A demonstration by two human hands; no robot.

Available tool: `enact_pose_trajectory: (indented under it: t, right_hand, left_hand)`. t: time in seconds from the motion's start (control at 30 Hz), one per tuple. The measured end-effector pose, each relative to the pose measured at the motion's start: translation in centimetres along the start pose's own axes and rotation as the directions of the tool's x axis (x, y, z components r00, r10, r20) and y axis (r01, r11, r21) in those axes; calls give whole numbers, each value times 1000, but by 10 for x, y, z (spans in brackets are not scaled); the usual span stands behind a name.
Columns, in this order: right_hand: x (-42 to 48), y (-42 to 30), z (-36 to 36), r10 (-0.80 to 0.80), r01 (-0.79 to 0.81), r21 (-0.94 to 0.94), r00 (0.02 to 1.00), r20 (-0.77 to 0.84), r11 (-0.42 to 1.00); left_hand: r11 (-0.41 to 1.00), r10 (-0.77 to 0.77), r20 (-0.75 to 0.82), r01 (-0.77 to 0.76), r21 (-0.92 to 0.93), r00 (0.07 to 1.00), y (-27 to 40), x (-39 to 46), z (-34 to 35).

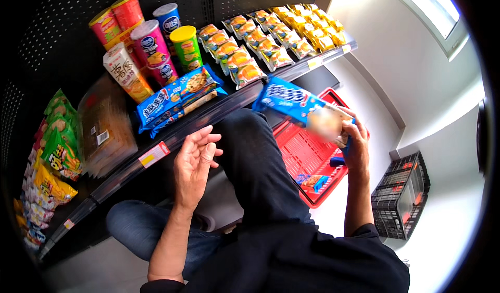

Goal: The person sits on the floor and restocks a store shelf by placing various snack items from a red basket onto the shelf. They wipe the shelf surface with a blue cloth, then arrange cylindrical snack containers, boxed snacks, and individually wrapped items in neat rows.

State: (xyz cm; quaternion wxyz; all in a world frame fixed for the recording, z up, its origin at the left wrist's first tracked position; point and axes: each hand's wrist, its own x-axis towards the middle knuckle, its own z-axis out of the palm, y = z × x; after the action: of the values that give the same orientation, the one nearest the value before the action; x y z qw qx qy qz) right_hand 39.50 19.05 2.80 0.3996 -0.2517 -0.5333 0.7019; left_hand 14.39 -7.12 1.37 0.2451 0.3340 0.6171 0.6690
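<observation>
My right hand (355, 142) grips one end of a blue packet of chocolate chip cookies (291, 103), holding it tilted above a red plastic shopping basket (287, 137). Inside the basket lie another blue cookie packet (312, 182) and a dark blue item (337, 161) that is partly hidden. My left hand (197, 160) holds nothing, its fingers apart and slightly curled, just in front of the shelf edge (211, 123). Two similar blue cookie packets (172, 101) lie stacked on the shelf near that hand.
Canisters of chips (185, 47) and a white-and-orange snack box (127, 72) stand behind the cookies. Rows of wrapped cakes (244, 60) fill the shelf's right part. Clear plastic packs (109, 137) and bagged snacks (60, 148) sit leftward. A black crate (402, 195) stands by the wall.
</observation>
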Motion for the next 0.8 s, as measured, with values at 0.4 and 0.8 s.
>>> enact_pose_trajectory:
  t: [0.4,0.8]
  right_hand:
    - [17,38,122,241,-304,195,926,291,933]
    - [47,49,181,185,-198,34,955,231,980]
  left_hand:
    - [963,-167,-192,117,-244,967,-4,-11,-51]
    - [984,18,-457,-97,-150,889,-2,3,-71]
